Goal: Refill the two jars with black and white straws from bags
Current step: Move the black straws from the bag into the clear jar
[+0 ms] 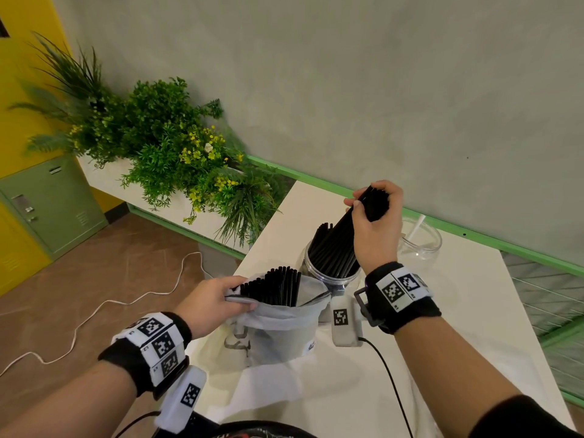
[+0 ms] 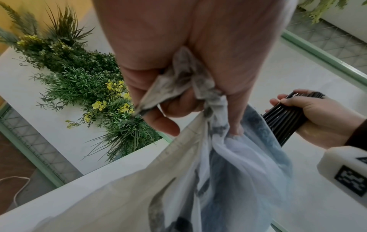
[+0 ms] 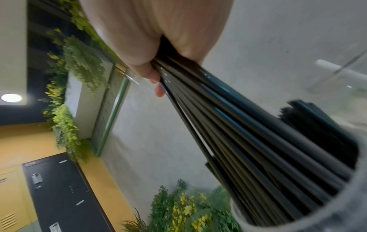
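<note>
The right hand (image 1: pixel 376 229) grips a bundle of black plastic straws (image 1: pixel 341 245) standing in the near clear jar (image 1: pixel 339 281). The left hand (image 1: pixel 210 306) pinches the translucent bag (image 1: pixel 281 330), still half-full. The far clear jar (image 1: pixel 422 240) holds one white straw (image 1: pixel 416 227), so I judge the white refill untouched.

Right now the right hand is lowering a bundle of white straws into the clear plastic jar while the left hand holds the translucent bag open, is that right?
Not quite: the bundle in the right hand is black straws, not white, as the head view shows. They enter the clear plastic jar while the left hand holds the translucent bag open.
</note>
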